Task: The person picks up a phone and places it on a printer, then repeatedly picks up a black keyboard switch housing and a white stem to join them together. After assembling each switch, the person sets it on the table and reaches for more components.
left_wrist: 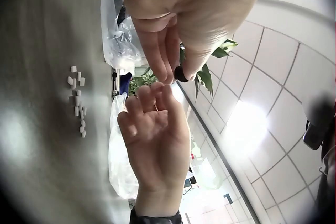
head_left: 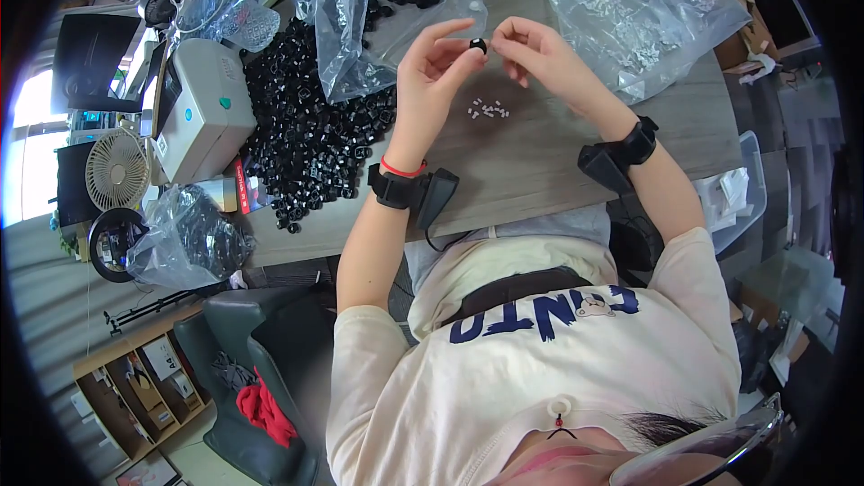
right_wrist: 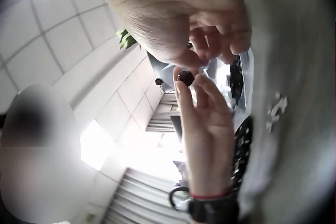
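My left hand (head_left: 430,72), with a red cord at the wrist, pinches a small black cap-like piece (head_left: 478,45) between thumb and fingers. A white spot shows on the piece's top in the head view. Right beside it is my right hand (head_left: 537,52), its thumb and fingertips drawn together close to the piece; I cannot tell whether a tiny part sits between them. Both hands are raised over the table. Several small white pieces (head_left: 488,110) lie loose on the tabletop below, and they show again as white pieces (left_wrist: 77,95) in the left wrist view.
A big heap of black pieces (head_left: 306,126) covers the table's left side. Behind it lies a clear bag (head_left: 355,45) with more black pieces. Another clear bag (head_left: 630,31) at the right holds small white pieces. A grey-white box (head_left: 205,94) stands left of the heap.
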Demonstrator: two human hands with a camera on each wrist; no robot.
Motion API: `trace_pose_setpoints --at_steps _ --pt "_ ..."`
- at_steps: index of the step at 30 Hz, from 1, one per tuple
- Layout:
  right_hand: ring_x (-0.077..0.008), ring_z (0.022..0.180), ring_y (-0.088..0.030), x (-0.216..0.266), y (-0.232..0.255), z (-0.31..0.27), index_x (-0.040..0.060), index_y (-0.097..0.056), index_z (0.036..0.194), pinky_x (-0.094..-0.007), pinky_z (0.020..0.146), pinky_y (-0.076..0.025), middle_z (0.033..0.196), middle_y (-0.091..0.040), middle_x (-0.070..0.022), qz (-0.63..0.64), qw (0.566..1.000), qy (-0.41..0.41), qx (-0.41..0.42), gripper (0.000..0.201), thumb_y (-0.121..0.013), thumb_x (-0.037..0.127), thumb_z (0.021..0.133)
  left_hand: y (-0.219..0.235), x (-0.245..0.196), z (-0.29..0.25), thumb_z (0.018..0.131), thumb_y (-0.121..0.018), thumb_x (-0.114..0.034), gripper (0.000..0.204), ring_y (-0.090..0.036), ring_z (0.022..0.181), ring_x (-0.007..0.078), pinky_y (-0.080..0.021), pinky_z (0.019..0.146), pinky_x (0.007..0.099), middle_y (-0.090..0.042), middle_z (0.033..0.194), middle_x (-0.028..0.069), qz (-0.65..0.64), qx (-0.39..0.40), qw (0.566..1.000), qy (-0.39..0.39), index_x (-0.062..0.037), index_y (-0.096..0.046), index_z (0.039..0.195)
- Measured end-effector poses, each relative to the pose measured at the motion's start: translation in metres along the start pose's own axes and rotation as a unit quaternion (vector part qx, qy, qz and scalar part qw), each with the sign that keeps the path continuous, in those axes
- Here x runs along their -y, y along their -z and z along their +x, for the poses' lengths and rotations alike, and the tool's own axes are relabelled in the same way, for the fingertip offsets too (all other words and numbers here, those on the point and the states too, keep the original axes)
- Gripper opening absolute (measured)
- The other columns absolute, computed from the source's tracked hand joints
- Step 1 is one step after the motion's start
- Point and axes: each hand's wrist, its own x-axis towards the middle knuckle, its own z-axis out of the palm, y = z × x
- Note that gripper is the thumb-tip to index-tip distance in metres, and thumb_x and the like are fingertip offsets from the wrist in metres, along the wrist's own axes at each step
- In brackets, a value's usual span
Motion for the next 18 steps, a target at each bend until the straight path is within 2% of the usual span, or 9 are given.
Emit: trace_pose_setpoints --at_steps 1,2,5,9,10,13,18 --pt "-0.0066 0.069 -0.052 -0.002 0.001 0.001 0.0051 -0.058 0.096 -0.0227 0.061 -0.043 0.082 -0.058 0.0025 -0.072 0.997 0.014 -0.012 0.012 -0.061 0.016 0.092 0.002 0.002 0.001 0.087 -0.067 -0.001 0.019 -0.066 0.091 0.0129 -0.054 0.083 0.0255 -0.068 0.100 0.0083 0.009 0.002 1.000 -0.002 0.0023 -0.065 0.106" --pt "-0.0066 0.069 -0.052 -0.005 0.003 0.001 0.0051 -0.058 0.096 -0.0227 0.061 -0.043 0.082 -0.058 0.0025 -0.072 0.997 0.014 -0.011 0.012 -0.061 0.016 0.092 0.003 0.004 0.002 0.088 -0.066 -0.002 0.018 -0.066 0.091 0.0131 -0.054 0.083 0.0257 -0.068 0.101 0.0085 0.019 0.004 1.000 -0.005 0.0025 -0.064 0.106" --pt "-0.0123 0.071 -0.057 -0.018 0.008 0.002 0.0017 -0.060 0.093 -0.0283 0.064 -0.047 0.083 -0.063 -0.0028 -0.273 0.951 0.086 0.117 0.012 -0.061 0.013 0.089 0.007 0.005 0.003 0.090 -0.065 -0.003 0.018 -0.066 0.091 0.0136 -0.054 0.083 0.0260 -0.069 0.101 0.0089 0.024 0.003 1.000 -0.005 0.0028 -0.064 0.106" --pt "-0.0189 0.074 -0.061 -0.019 0.006 0.003 -0.0014 -0.061 0.090 -0.0316 0.068 -0.049 0.085 -0.065 -0.0091 -0.325 0.935 0.062 0.129 0.012 -0.062 0.009 0.085 0.010 0.005 0.003 0.090 -0.064 -0.004 0.018 -0.067 0.091 0.0141 -0.054 0.084 0.0264 -0.069 0.101 0.0091 0.014 -0.008 1.000 -0.005 0.0032 -0.064 0.107" --pt "-0.0189 0.074 -0.061 -0.018 0.006 0.003 -0.0014 -0.061 0.090 -0.0316 0.068 -0.049 0.085 -0.065 -0.0091 -0.327 0.934 0.062 0.131 0.012 -0.062 0.009 0.085 0.011 0.005 0.004 0.090 -0.064 -0.003 0.019 -0.067 0.091 0.0141 -0.054 0.084 0.0265 -0.069 0.101 0.0091 0.010 -0.010 1.000 -0.006 0.0032 -0.063 0.108" --pt "-0.0261 0.076 -0.062 -0.015 0.004 0.000 -0.0024 -0.064 0.087 -0.0342 0.069 -0.049 0.083 -0.065 -0.0137 -0.338 0.929 0.086 0.122 0.012 -0.061 0.008 0.081 0.009 0.007 0.004 0.090 -0.065 -0.003 0.019 -0.067 0.091 0.0140 -0.054 0.084 0.0264 -0.069 0.100 0.0090 0.009 -0.016 1.000 -0.019 0.0029 -0.063 0.108" --pt "-0.0281 0.078 -0.062 -0.017 0.000 -0.001 -0.0033 -0.063 0.086 -0.0355 0.071 -0.049 0.085 -0.063 -0.0151 -0.345 0.926 0.098 0.121 0.011 -0.059 0.006 0.082 0.003 0.001 0.001 0.088 -0.066 -0.001 0.017 -0.066 0.092 0.0130 -0.052 0.082 0.0251 -0.069 0.100 0.0087 0.009 -0.027 0.999 -0.042 0.0016 -0.063 0.105"
